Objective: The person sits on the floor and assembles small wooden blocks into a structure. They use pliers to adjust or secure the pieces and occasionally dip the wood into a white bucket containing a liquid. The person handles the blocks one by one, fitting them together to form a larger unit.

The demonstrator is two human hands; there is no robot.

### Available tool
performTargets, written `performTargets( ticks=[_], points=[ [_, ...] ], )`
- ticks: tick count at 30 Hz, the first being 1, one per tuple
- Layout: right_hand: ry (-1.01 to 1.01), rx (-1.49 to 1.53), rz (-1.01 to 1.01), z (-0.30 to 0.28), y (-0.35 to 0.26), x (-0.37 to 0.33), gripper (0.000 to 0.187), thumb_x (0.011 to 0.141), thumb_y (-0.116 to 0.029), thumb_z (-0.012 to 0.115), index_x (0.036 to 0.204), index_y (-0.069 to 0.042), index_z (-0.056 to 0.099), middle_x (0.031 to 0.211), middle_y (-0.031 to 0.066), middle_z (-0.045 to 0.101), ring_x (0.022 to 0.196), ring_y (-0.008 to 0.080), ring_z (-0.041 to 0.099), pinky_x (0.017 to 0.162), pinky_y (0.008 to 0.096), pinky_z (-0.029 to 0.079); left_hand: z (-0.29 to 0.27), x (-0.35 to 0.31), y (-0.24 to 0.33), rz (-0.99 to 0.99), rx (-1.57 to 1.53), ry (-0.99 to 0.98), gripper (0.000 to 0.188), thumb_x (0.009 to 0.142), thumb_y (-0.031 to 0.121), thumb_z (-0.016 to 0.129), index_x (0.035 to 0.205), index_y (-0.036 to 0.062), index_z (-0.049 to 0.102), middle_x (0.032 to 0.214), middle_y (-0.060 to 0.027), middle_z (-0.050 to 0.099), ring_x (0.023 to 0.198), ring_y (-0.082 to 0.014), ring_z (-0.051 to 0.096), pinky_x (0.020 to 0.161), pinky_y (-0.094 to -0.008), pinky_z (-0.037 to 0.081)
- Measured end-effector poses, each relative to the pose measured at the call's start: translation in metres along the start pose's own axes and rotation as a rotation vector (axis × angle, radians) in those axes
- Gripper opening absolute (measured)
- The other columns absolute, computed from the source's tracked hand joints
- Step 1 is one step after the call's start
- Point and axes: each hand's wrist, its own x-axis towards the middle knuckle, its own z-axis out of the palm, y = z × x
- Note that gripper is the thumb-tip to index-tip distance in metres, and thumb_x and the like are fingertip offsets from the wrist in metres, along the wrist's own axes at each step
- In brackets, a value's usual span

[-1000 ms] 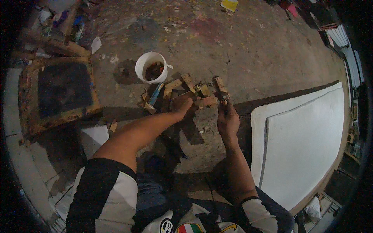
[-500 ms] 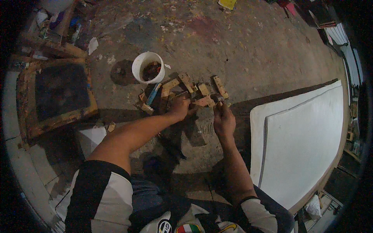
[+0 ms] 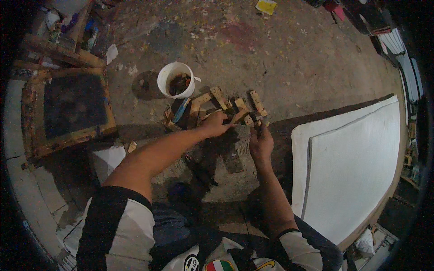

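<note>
My left hand (image 3: 215, 125) is closed on one end of a short wooden block (image 3: 239, 116), which slants up and away from its fingers. Just right of it, my right hand (image 3: 261, 142) is wrapped round a small dark tool (image 3: 257, 120); its kind is too dim to make out. Several more wooden pieces lie on the floor about both hands, among them an upright-looking drilled block (image 3: 257, 102) and a light strip (image 3: 217, 97). A blue-handled tool (image 3: 181, 109) leans among the pieces on the left.
A white bucket (image 3: 161, 81) with dark and reddish contents stands beyond the pieces. Large white sheets (image 3: 352, 167) lie at the right. To the left is a wood-framed dark screen (image 3: 74, 106). A yellow item (image 3: 266, 6) lies far off on the paint-spattered floor (image 3: 217, 49).
The wooden block in my left hand has tilted from nearly flat to slanting upward. My right hand and its dark tool have dropped slightly toward me.
</note>
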Motion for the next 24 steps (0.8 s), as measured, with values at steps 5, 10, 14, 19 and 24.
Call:
performTargets(
  ticks=[5, 10, 14, 19, 24],
  points=[
    [0.046, -0.187, -0.064, 0.011, 0.028, -0.008, 0.050, 0.098, -0.029, 0.068, 0.146, -0.017, 0.057, 0.108, 0.0153, 0.071, 0.102, 0.0366, 0.070, 0.085, 0.0457, 0.054, -0.051, 0.008, 0.017, -0.315, -0.596, -0.405, 0.049, 0.099, 0.040, 0.070, 0.120, -0.0040, 0.067, 0.111, -0.0160, 0.069, 0.097, -0.0289, 0.071, 0.081, -0.0407, 0.058],
    [0.064, -0.221, -0.081, 0.024, 0.026, -0.014, 0.052, 0.098, -0.035, 0.066, 0.148, -0.022, 0.055, 0.108, 0.0148, 0.071, 0.099, 0.0359, 0.071, 0.083, 0.0466, 0.054, -0.047, -0.008, -0.008, -0.485, -1.146, -0.276, 0.036, 0.105, 0.026, 0.062, 0.122, -0.0059, 0.062, 0.106, -0.0161, 0.068, 0.090, -0.0268, 0.072, 0.078, -0.0423, 0.059],
    [-0.007, -0.123, 0.011, 0.009, -0.002, -0.021, 0.051, 0.098, -0.037, 0.066, 0.147, -0.025, 0.056, 0.107, 0.0137, 0.072, 0.093, 0.0365, 0.072, 0.078, 0.0479, 0.055, -0.074, -0.012, 0.009, -0.562, -1.115, -0.329, 0.031, 0.105, 0.018, 0.061, 0.123, -0.0074, 0.059, 0.105, -0.0160, 0.068, 0.089, -0.0257, 0.072, 0.079, -0.0424, 0.060],
    [0.006, -0.288, -0.044, 0.031, 0.025, -0.015, 0.048, 0.097, -0.038, 0.066, 0.143, -0.027, 0.060, 0.106, 0.0125, 0.073, 0.091, 0.0362, 0.072, 0.074, 0.0478, 0.056, -0.071, -0.027, 0.007, -0.464, -1.283, -0.283, 0.030, 0.103, 0.017, 0.063, 0.122, -0.0066, 0.062, 0.106, -0.0135, 0.069, 0.090, -0.0247, 0.072, 0.078, -0.0410, 0.059],
    [-0.032, -0.348, -0.062, 0.041, 0.033, -0.020, 0.049, 0.096, -0.036, 0.068, 0.143, -0.024, 0.060, 0.111, 0.0129, 0.072, 0.091, 0.0354, 0.072, 0.075, 0.0465, 0.056, -0.063, -0.029, -0.007, -0.311, -1.082, -0.313, 0.047, 0.093, 0.028, 0.078, 0.125, -0.0036, 0.065, 0.108, -0.0124, 0.072, 0.092, -0.0244, 0.072, 0.079, -0.0387, 0.058]
  ],
)
